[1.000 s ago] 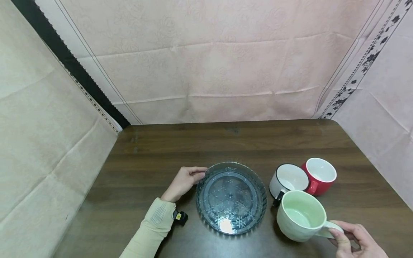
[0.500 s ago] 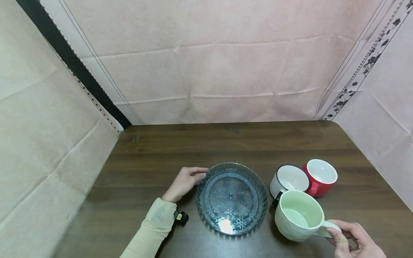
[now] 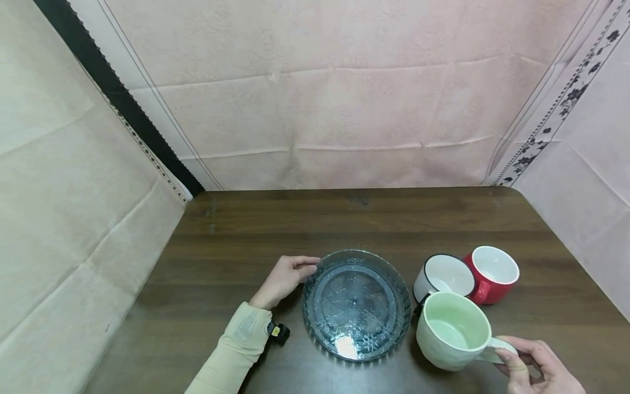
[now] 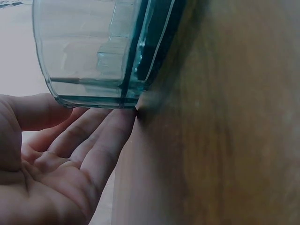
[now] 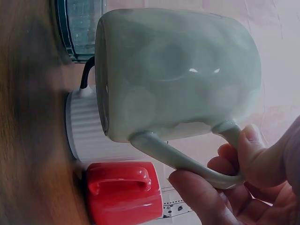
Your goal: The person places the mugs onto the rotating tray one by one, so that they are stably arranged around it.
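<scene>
A round blue-tinted glass dish (image 3: pixel 356 306) with a fluted rim lies on the table, nothing inside it. Against its left side rests my left hand (image 3: pixel 285 279); in the left wrist view, extended fingers (image 4: pixel 105 145) and the thumb touch the outer wall. My right hand (image 3: pixel 538 364) pinches the handle of a pale green mug (image 3: pixel 453 334), just right of the dish. The mug is upright, and its base (image 5: pixel 103 75) appears raised off the table in the right wrist view. Its inside looks bare.
Behind the green mug stand a white mug (image 3: pixel 447 276) with a black rim and dark handle, and a red mug (image 3: pixel 492 273), close together. The wooden table (image 3: pixel 236 230) ends at a pale cloth backdrop (image 3: pixel 354 109); cloth hangs at both sides too.
My right hand has carried the green mug slightly left, closer to the dish. The left hand keeps its place at the dish, while the head view has shifted a little.
</scene>
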Demonstrator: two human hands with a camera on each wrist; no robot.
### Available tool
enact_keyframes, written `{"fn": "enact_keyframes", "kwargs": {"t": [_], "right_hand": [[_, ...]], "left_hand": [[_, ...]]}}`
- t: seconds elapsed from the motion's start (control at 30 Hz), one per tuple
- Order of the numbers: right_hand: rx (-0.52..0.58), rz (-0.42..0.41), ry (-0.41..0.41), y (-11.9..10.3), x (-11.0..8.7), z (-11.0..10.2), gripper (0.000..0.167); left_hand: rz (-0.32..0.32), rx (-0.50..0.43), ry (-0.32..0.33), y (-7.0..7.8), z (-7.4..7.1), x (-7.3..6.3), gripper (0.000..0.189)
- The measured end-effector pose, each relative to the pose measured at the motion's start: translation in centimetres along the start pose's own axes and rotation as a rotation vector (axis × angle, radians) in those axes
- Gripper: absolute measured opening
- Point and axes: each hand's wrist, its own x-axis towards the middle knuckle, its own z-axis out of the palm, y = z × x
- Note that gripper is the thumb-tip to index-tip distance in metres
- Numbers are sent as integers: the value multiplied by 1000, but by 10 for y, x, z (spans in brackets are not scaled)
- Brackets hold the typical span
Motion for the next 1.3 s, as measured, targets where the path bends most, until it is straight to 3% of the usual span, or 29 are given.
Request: {"fn": "enact_keyframes", "kwargs": {"t": [0.6, 0.87, 1.3], "right_hand": [[-39, 31, -33, -6, 1, 1, 17], [9, 4, -40, -6, -1, 3, 19], [-2, 29, -66, -12, -2, 6, 23]], "left_hand": [[0, 1, 9, -2, 0, 0, 26], [0, 6, 10, -2, 0, 0, 26], [3, 6, 10, -2, 1, 2, 26]]}}
